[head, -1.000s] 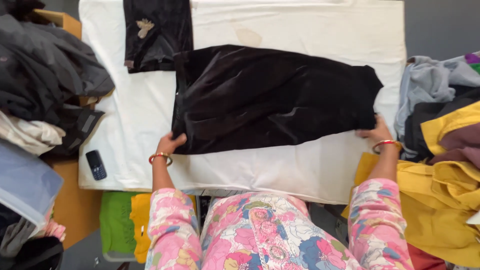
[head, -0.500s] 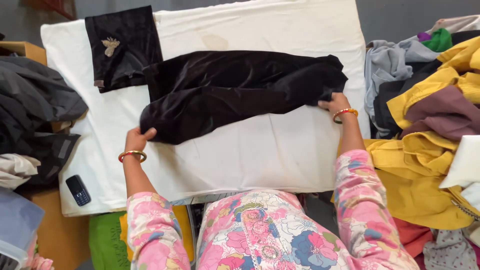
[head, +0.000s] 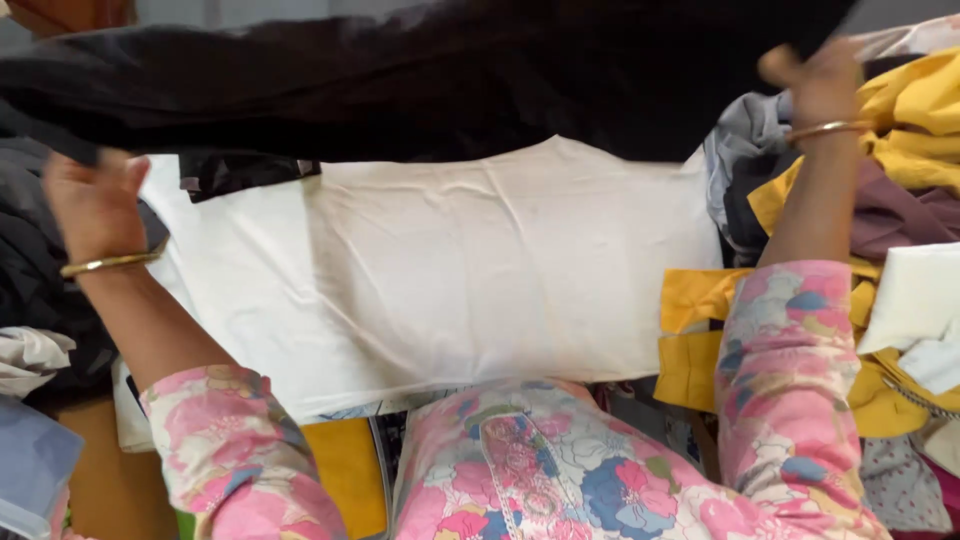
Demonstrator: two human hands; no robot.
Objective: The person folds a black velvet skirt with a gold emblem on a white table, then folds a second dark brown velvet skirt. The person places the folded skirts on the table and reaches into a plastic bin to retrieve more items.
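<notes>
The black garment (head: 430, 80) hangs in the air across the top of the view, stretched from about 9 o'clock to 1 o'clock, lifted clear of the desk. The left hand (head: 92, 205), at 9 o'clock, is closed on the garment's left end, fingers curled around the cloth, a gold bangle (head: 110, 263) on its wrist. The right hand (head: 812, 80), at 1 o'clock, is blurred but seems pinched shut on the other end.

Below the garment, the white cloth (head: 500, 270) covering the desk lies bare in the middle. A second dark piece (head: 245, 172) rests on it near 10 o'clock, partly hidden behind the raised garment. A heap of yellow and mauve clothes (head: 900, 180) sits at 3 o'clock, and dark and grey clothes (head: 40, 280) pile up at 9 o'clock.

Judging by this, the garment is spread between both hands but not laid flat or folded; nothing on the cloth looks like a finished fold of it, so the laying down and folding appear still undone.
</notes>
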